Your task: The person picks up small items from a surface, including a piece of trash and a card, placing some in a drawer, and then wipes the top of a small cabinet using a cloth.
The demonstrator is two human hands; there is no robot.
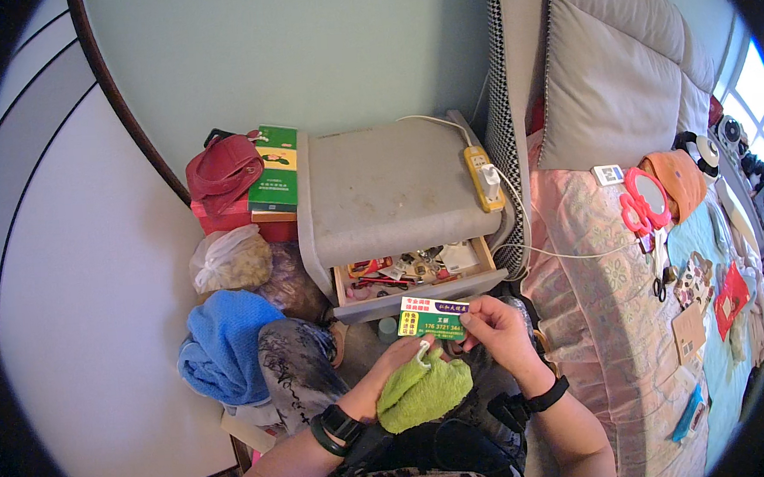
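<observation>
A small printed card (pixel 437 320) in green, white and yellow is held up in front of the open drawer. My right hand (pixel 498 329) pinches its right edge between thumb and fingers. A lime-green cloth (pixel 426 391) hangs from my left hand (pixel 396 360), whose fingers close around it just below the card. Whether the left fingers also touch the card I cannot tell. Beyond the hands, the nightstand's drawer (pixel 420 296) is pulled out, with several small loose items (pixel 406 268) in it.
A yellow power strip (pixel 483 178) with a white plug lies on the grey nightstand (pixel 387 173); its cable runs toward the bed. At left are a red bag (pixel 223 171), a green box (pixel 276 188) and a blue towel (pixel 222 347). The bed (pixel 579 314) holds a pink mirror (pixel 645 200) and scattered things.
</observation>
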